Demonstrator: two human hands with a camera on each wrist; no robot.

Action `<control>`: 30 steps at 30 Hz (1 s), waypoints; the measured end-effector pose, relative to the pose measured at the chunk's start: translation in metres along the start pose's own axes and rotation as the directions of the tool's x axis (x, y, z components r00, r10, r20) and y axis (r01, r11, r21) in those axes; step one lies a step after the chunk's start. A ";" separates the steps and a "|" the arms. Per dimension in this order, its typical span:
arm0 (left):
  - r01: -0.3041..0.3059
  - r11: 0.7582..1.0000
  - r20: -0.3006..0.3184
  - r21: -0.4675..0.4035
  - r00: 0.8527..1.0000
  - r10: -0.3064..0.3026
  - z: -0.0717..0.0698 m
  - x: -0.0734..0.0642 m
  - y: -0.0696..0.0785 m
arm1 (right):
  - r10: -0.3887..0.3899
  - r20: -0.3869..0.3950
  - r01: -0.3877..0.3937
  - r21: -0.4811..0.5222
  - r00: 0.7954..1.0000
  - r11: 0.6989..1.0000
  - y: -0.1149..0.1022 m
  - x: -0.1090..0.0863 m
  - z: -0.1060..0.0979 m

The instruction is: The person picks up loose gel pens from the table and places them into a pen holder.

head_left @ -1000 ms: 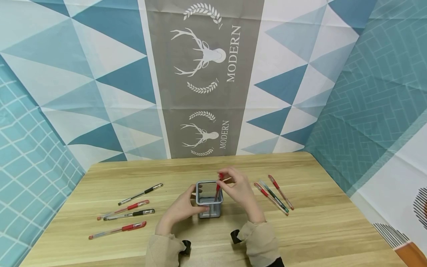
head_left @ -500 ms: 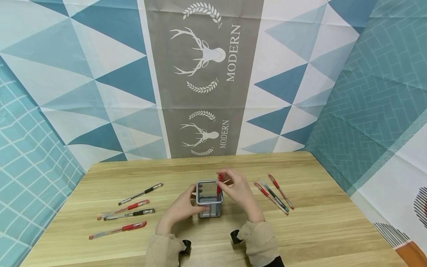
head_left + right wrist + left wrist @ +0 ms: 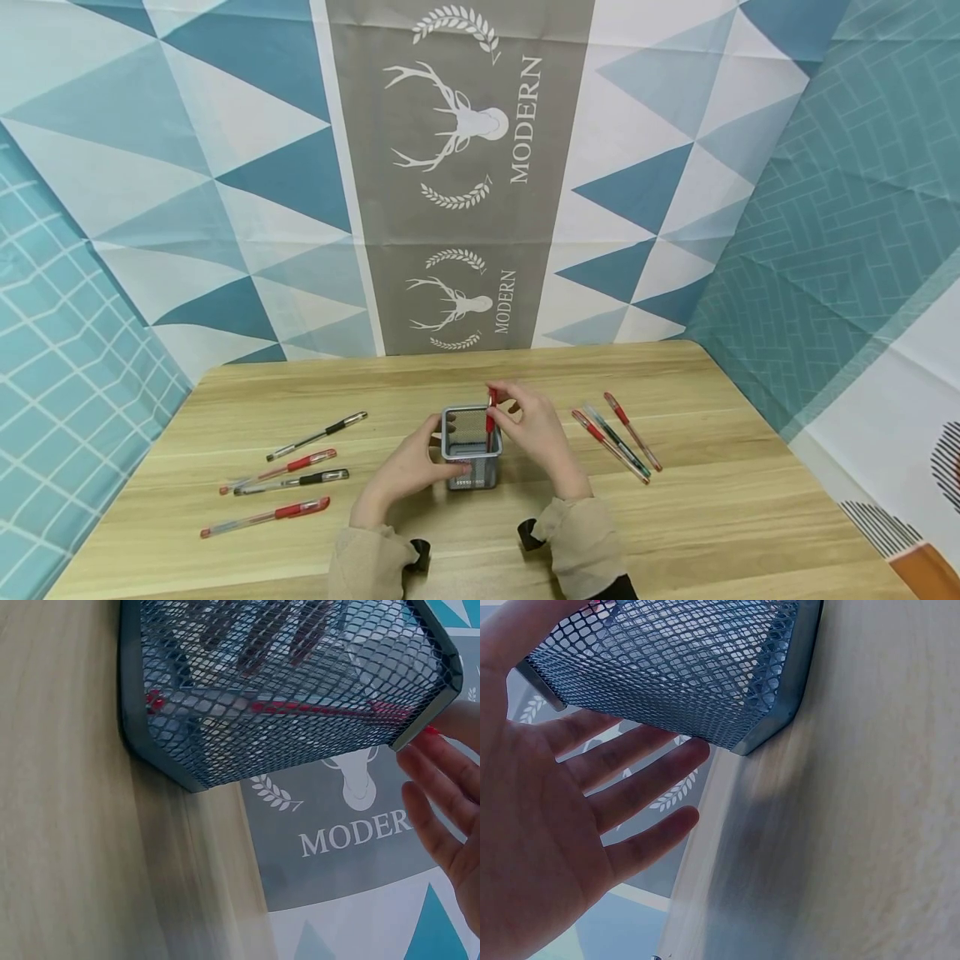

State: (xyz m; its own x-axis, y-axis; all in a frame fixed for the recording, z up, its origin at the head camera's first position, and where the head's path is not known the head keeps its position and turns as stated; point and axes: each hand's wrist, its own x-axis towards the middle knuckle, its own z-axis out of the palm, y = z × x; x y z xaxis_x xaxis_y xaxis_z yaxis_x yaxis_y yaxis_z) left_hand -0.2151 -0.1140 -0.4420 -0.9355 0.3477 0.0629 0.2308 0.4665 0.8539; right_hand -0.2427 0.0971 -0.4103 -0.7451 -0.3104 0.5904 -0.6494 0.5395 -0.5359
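A square grey wire-mesh pen holder stands upright on the wooden table in the head view. My left hand holds it from the left, thumb on the near side and fingers round the far side; the left wrist view shows those fingers beside the mesh. A red gel pen stands nearly upright inside the holder's right side. My right hand pinches its upper end between thumb and fingers above the rim. Through the mesh in the right wrist view, the pen reaches down close to the holder's base.
Left of the holder lie two black pens and two red pens. To the right lie two more red pens with a green pen between them. A patterned cloth backdrop rises behind the table.
The red pen has gone from leaning to nearly upright in the holder, my right hand shifting slightly left with it. My left hand and the holder have stayed put.
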 end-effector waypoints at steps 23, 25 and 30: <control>0.011 1.000 -0.011 0.009 1.000 -0.011 0.000 -0.001 0.001 | 0.112 -0.050 -0.114 -0.053 0.992 0.992 0.003 -0.003 0.013; 0.013 1.000 -0.009 0.001 1.000 -0.013 0.000 0.000 0.001 | 0.127 -0.037 -0.129 -0.050 0.991 0.990 0.003 -0.003 0.012; 0.016 1.000 -0.007 -0.005 1.000 -0.016 0.000 0.000 0.001 | 0.156 -0.013 -0.156 -0.026 0.988 0.987 0.004 -0.003 0.011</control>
State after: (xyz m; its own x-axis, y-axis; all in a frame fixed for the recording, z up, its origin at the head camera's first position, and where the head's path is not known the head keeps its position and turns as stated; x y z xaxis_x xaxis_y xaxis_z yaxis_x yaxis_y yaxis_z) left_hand -0.2146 -0.1135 -0.4411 -0.9410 0.3343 0.0534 0.2147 0.4675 0.8575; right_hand -0.2450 0.0916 -0.4207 -0.8350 -0.2126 0.5076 -0.5212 0.6013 -0.6056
